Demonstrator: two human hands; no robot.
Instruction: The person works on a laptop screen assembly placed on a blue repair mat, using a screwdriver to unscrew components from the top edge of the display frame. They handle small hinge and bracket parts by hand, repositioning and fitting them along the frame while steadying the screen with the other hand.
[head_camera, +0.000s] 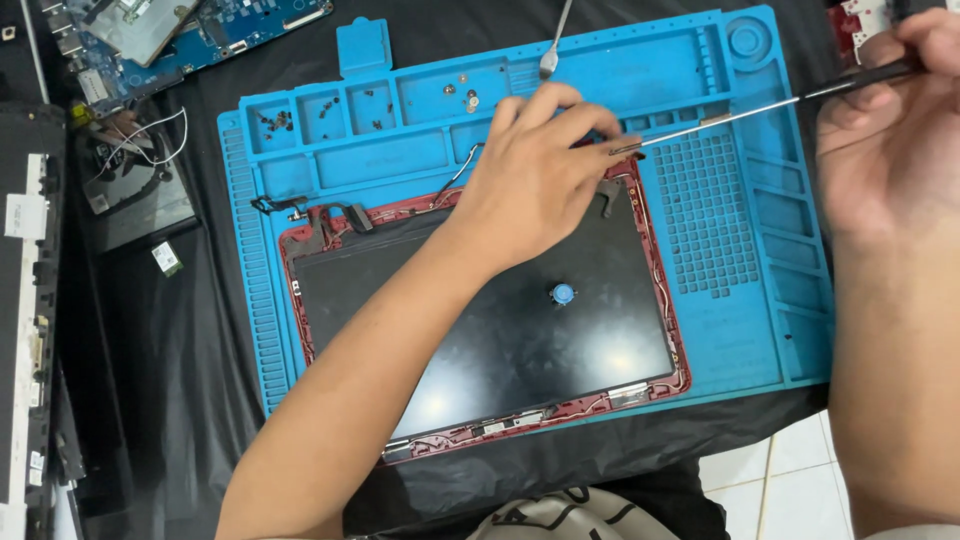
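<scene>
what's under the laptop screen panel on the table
The screen panel in its red frame lies on a blue silicone mat. The mat beneath the panel is covered.

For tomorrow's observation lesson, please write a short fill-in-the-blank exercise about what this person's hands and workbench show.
1. The laptop screen panel lies on a repair mat coloured ____.
2. The right hand holds a long thin ____, its tip near the panel's top corner.
3. The left hand rests on the panel's ____ edge.
4. Small dark ____ sit in the mat's top-left compartments.

Missing words: blue; screwdriver; top; screws
</scene>
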